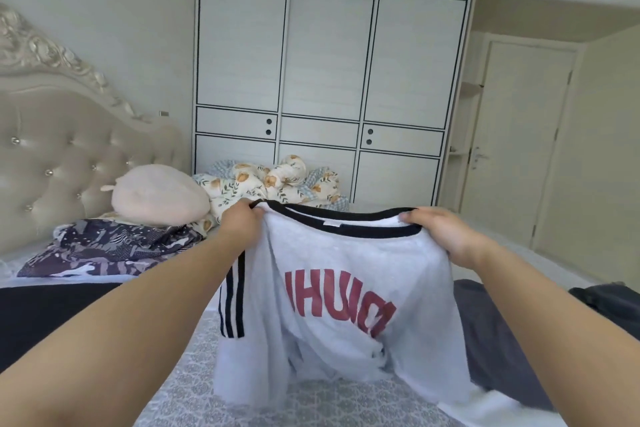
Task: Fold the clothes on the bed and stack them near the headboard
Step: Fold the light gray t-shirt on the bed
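Observation:
I hold up a white shirt (332, 291) with a black neckband, black sleeve stripes and red letters, above the bed (194, 388). My left hand (242, 222) grips its left shoulder at the neckband. My right hand (440, 234) grips the right shoulder. The shirt's lower part trails on the patterned bedcover. A dark patterned garment (110, 250) lies folded near the tufted headboard (59, 156) at the left.
A pink round cushion (159, 196) and a bunched floral quilt (273, 184) lie at the bed's far side. A black garment (52, 308) lies at the left, dark clothes (495, 340) at the right. A white wardrobe (329, 80) and a door (519, 135) stand behind.

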